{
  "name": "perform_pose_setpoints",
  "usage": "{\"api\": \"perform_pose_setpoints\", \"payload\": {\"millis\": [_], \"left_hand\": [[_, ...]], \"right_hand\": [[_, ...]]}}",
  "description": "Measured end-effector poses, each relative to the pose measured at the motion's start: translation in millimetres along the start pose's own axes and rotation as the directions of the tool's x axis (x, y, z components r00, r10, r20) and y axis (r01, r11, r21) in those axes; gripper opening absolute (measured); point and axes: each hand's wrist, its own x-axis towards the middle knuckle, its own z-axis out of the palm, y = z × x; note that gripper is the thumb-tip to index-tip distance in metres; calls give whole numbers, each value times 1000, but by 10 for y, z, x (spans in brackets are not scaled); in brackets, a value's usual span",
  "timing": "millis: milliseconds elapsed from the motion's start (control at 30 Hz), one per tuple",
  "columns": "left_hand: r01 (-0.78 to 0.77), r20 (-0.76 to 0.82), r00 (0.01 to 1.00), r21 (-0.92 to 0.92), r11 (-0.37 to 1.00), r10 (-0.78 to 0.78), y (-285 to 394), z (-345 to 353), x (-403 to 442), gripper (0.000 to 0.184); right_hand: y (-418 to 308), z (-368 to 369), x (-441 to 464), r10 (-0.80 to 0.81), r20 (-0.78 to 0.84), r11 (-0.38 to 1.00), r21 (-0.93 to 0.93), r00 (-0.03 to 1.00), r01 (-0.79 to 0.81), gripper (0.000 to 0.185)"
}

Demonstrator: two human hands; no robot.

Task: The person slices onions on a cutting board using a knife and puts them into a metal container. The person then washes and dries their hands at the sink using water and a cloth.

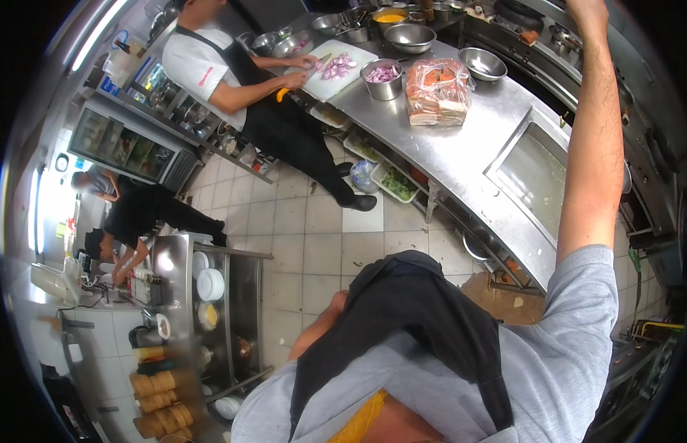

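My right arm reaches far up along the right side of the view, toward the cooking line behind the counter. Only the wrist and base of my right hand [585, 9] show at the top edge; its fingers are cut off. Nearest to it are pans and pots on the stove [561, 37]. My left arm hangs low beside my black apron [410, 295]. Little of my left hand [339, 301] shows by the apron's edge, and its fingers are hidden. A plastic-wrapped block of sliced bread [438, 92] sits on the steel counter [439, 151] ahead.
Beside the bread stand a pot of chopped onion [382, 77] and a metal bowl [482, 64]. A co-worker [240, 88] cuts onion on a white board [330, 88]. A sink [532, 170] lies at right. Plates [210, 284] fill a left shelf; more people work behind.
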Motion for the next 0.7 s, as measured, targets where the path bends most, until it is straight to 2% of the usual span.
{"api": "perform_pose_setpoints", "payload": {"millis": [33, 67, 133, 233, 333, 367, 467, 533, 700], "left_hand": [[-106, -16, 994, 120, 987, 108, -15, 9, 19, 51], [-105, -16, 994, 119, 987, 108, -36, 23, 23, 51], [39, -15, 999, 21, 999, -39, 69, -31, -40, 54], [100, 5, 995, 23, 995, -100, 96, -54, -33, 54], [142, -6, 990, -70, 987, -143, 139, -57, -65, 52], [142, -6, 990, -71, 987, -143, 161, -61, -75, 52], [143, -38, 988, -97, 985, -147, 283, -112, -157, 50], [206, -58, 975, -118, 972, -213, 639, -319, -367, 50], [188, -58, 978, -162, 969, -200, 702, -354, -404, 49]], "right_hand": [[-14, -5, -7, 10, 3, 1000, 9, 1000, -10, 39], [-21, -7, -12, 21, 6, 1000, 18, 1000, -21, 40], [-25, -6, -18, 17, 4, 1000, 26, 1000, -17, 40], [-86, -32, -56, 31, 10, 999, 45, 999, -31, 41], [-82, -42, -82, 9, 4, 999, 51, 1000, -9, 42], [-65, -43, -83, -29, -11, 999, 46, 1000, 29, 42], [53, 29, 38, -12, -16, 1000, 24, 1000, 12, 42], [24, 5, 17, -10, -2, 1000, 22, 1000, 10, 42], [-63, -50, -76, -25, 14, 999, 48, 1000, 24, 42]]}}
